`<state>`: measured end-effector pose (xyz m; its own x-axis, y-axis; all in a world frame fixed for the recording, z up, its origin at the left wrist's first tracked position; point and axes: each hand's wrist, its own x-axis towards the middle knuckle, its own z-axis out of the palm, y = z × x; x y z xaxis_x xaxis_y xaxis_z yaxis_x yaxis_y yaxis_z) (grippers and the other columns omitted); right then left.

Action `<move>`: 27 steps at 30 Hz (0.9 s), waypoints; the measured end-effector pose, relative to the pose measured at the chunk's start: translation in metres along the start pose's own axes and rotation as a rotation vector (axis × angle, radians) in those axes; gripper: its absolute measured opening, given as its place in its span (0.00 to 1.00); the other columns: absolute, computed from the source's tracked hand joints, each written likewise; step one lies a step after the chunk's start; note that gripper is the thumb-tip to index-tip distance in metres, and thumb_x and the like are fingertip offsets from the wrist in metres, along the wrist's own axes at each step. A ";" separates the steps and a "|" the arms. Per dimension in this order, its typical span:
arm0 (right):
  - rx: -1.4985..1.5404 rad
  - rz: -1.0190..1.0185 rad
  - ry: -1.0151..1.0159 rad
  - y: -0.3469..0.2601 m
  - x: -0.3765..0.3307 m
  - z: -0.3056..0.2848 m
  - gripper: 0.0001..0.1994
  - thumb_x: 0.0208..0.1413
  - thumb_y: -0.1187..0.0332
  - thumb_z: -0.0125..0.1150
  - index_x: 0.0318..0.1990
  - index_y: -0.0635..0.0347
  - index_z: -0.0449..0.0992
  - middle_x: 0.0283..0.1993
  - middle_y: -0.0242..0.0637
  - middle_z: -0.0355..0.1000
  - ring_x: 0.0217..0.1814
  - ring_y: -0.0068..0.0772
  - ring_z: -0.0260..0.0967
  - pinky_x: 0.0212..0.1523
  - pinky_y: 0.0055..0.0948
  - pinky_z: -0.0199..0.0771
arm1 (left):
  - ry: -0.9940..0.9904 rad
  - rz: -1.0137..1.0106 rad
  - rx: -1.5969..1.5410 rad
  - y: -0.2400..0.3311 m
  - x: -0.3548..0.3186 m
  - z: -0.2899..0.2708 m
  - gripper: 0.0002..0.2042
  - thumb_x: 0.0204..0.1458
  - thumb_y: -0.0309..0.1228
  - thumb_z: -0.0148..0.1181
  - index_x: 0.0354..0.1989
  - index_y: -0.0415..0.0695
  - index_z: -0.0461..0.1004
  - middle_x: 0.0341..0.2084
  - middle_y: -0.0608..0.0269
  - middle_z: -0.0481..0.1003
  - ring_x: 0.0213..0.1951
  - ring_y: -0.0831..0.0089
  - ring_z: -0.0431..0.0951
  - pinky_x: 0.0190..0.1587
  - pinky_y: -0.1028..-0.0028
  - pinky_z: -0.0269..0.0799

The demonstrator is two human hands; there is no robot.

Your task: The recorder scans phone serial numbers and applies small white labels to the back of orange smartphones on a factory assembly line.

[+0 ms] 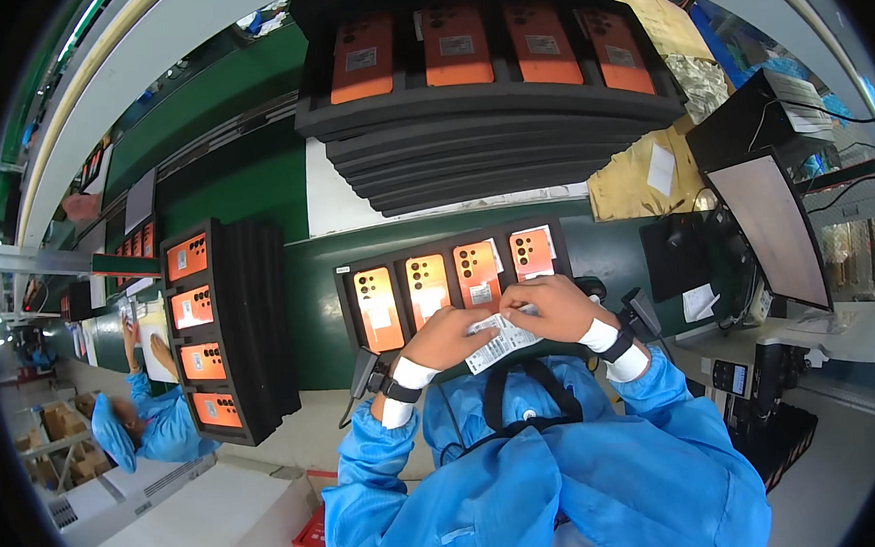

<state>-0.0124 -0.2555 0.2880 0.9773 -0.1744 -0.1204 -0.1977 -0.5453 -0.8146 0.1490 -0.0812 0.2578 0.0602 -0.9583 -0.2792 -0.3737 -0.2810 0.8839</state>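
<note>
Landmark: the black foam tray on the green bench, holding four orange phones camera-side up. Left of the tray, a second black tray with orange phones is being stood on edge, and further left a co-worker in a blue smock is being seen at the next station. Just below the tray's near edge, a white printed label sheet is being held between both hands. The left hand is being kept closed on the sheet's left end, fingers curled over it; the right hand is being kept pinched on the upper right part, thumb and fingers together on the paper. The sheet is being spanned between the two grips, so it is sitting in the fingers, not on the tray. Progress, as a judgement: white stickers are already being shown on all four phones in the tray, though whether these come from this sheet cannot be told; how many labels are left on the sheet is too small to read. Above the tray, a stack of black trays topped with more orange phones is being kept. Right of the tray, a tilted monitor and a small scanner unit are being stood on a side stand.
</note>
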 end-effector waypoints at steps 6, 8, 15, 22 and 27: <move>-0.066 0.028 -0.115 -0.002 0.004 0.004 0.09 0.59 0.65 0.58 0.40 0.59 0.79 0.35 0.44 0.79 0.37 0.50 0.78 0.39 0.38 0.76 | -0.009 0.023 0.033 0.002 -0.001 0.001 0.14 0.58 0.37 0.61 0.47 0.41 0.80 0.24 0.44 0.79 0.28 0.51 0.82 0.32 0.62 0.75; -0.063 0.005 -0.104 -0.001 0.005 0.008 0.08 0.59 0.65 0.58 0.39 0.60 0.78 0.34 0.44 0.79 0.36 0.51 0.77 0.38 0.39 0.76 | -0.035 0.013 0.012 0.000 -0.001 0.001 0.15 0.58 0.36 0.61 0.47 0.40 0.80 0.26 0.43 0.79 0.30 0.49 0.82 0.34 0.61 0.76; -0.073 0.047 -0.130 0.005 0.003 0.013 0.09 0.59 0.62 0.55 0.37 0.55 0.77 0.34 0.43 0.79 0.37 0.52 0.77 0.39 0.45 0.75 | -0.043 0.018 0.046 -0.002 0.001 0.004 0.14 0.58 0.36 0.60 0.46 0.40 0.80 0.27 0.42 0.79 0.31 0.48 0.81 0.35 0.60 0.75; 0.051 0.160 -0.060 0.030 0.000 0.030 0.11 0.60 0.62 0.56 0.37 0.59 0.79 0.34 0.44 0.79 0.36 0.48 0.78 0.39 0.41 0.75 | 0.068 0.058 0.238 0.000 -0.001 0.011 0.11 0.60 0.36 0.57 0.44 0.44 0.81 0.24 0.45 0.78 0.28 0.47 0.80 0.33 0.56 0.74; 0.424 0.242 -0.134 0.066 -0.033 0.028 0.11 0.59 0.64 0.63 0.42 0.63 0.80 0.34 0.45 0.80 0.36 0.35 0.79 0.37 0.31 0.74 | 0.133 0.060 0.339 0.003 -0.003 0.018 0.12 0.61 0.38 0.56 0.41 0.44 0.81 0.22 0.46 0.78 0.28 0.48 0.80 0.33 0.54 0.74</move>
<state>-0.0555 -0.2624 0.2224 0.9141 -0.1330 -0.3831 -0.3983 -0.1169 -0.9098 0.1307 -0.0781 0.2548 0.1407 -0.9771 -0.1594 -0.6644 -0.2126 0.7165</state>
